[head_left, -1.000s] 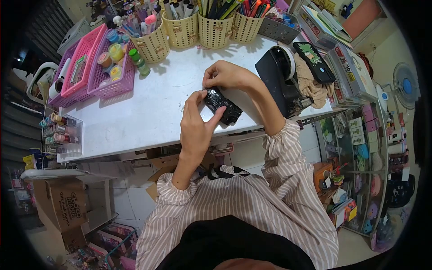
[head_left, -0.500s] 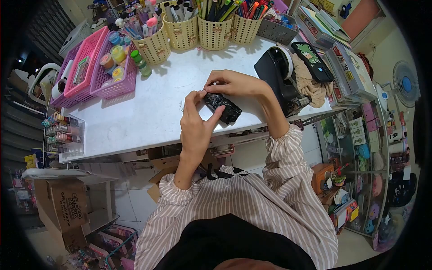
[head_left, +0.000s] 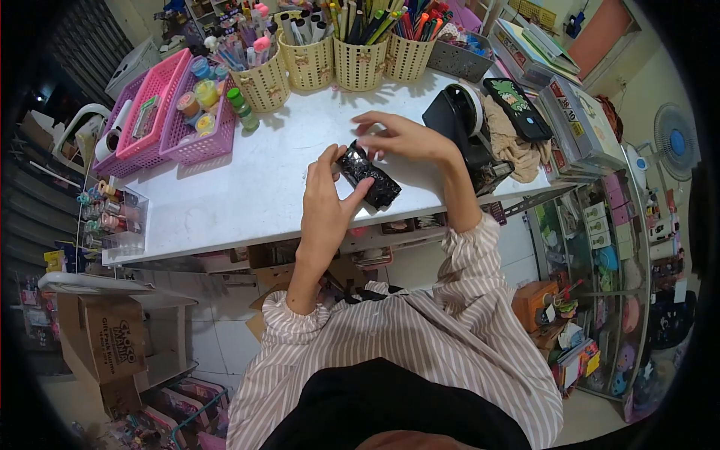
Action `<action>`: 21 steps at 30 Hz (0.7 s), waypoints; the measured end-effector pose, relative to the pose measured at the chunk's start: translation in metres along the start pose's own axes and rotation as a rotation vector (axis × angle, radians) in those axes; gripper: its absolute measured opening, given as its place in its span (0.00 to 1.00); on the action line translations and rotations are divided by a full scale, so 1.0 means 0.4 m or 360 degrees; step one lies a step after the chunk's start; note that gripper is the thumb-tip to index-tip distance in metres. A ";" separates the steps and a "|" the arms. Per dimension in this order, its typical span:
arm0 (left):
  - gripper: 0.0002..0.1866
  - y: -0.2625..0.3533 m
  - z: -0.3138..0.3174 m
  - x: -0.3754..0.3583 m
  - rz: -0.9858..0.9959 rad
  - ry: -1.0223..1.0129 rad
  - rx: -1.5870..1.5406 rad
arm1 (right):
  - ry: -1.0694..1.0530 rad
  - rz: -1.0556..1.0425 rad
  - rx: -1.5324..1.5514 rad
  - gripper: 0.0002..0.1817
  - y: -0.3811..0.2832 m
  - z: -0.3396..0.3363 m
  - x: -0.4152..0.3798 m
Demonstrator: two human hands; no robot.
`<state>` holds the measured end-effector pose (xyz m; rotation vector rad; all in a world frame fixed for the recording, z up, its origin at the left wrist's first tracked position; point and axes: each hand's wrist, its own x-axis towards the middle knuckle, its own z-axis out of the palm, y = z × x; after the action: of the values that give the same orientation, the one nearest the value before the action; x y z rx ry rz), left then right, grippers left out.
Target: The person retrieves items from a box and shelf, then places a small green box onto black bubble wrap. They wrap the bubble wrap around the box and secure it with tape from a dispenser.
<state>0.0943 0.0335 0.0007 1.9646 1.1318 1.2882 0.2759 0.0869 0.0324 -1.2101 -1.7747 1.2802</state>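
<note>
A small parcel in shiny, crinkled black plastic [head_left: 372,178] lies slanted at the front part of the white table [head_left: 210,202]. My left hand [head_left: 328,189] grips it from the left, thumb on its near side and fingers at its far end. What is inside the wrapping cannot be seen. Just beyond the parcel's far end, my right hand [head_left: 401,139] hovers with its fingers apart, and nothing shows between them. To its right stands a black tape dispenser [head_left: 450,120] with a roll of tape [head_left: 471,109].
Beige pen baskets [head_left: 361,66] line the back, with a green-capped bottle [head_left: 241,109] before them. Purple and pink baskets [head_left: 196,146] fill the left rear. A beige cloth [head_left: 517,142] and a black phone-shaped case [head_left: 517,109] lie at right. A clear rack [head_left: 124,221] stands at the left edge.
My right hand has come off the parcel's far end, and its fingers have spread. My left hand keeps its grip. The view has shifted slightly.
</note>
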 end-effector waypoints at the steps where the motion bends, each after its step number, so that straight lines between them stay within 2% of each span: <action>1: 0.30 -0.001 0.000 0.002 0.0009 0.0000 0.0027 | -0.0005 -0.0007 -0.0011 0.16 -0.002 0.006 -0.019; 3: 0.29 0.001 0.001 0.005 0.0053 0.0014 0.0100 | 0.0554 -0.0098 -0.0119 0.14 -0.002 0.022 -0.068; 5: 0.29 0.003 0.001 0.010 0.0089 0.0026 0.0178 | 0.0651 -0.0067 -0.0400 0.14 -0.019 0.042 -0.145; 7: 0.27 0.007 0.003 0.013 0.0123 0.0082 0.0255 | 0.0816 0.0250 -0.0339 0.12 -0.047 0.083 -0.220; 10: 0.27 0.028 0.001 0.014 -0.0061 0.0018 0.0165 | 0.0792 0.0307 -0.0147 0.12 -0.027 0.137 -0.289; 14: 0.29 -0.003 -0.007 0.010 -0.0040 -0.0020 0.0034 | 0.0922 0.0281 0.0005 0.12 -0.019 0.156 -0.288; 17: 0.28 0.035 -0.026 0.010 -0.0294 -0.0249 0.0080 | 0.0888 0.0268 -0.0090 0.13 -0.006 0.142 -0.268; 21: 0.24 0.019 -0.012 -0.006 -0.0084 -0.0244 0.0027 | 0.0883 0.0212 -0.0121 0.14 -0.015 0.146 -0.246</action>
<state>0.0922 0.0273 0.0074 1.9949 1.1148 1.0848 0.2604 -0.0259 0.0209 -1.5653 -1.3618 0.8348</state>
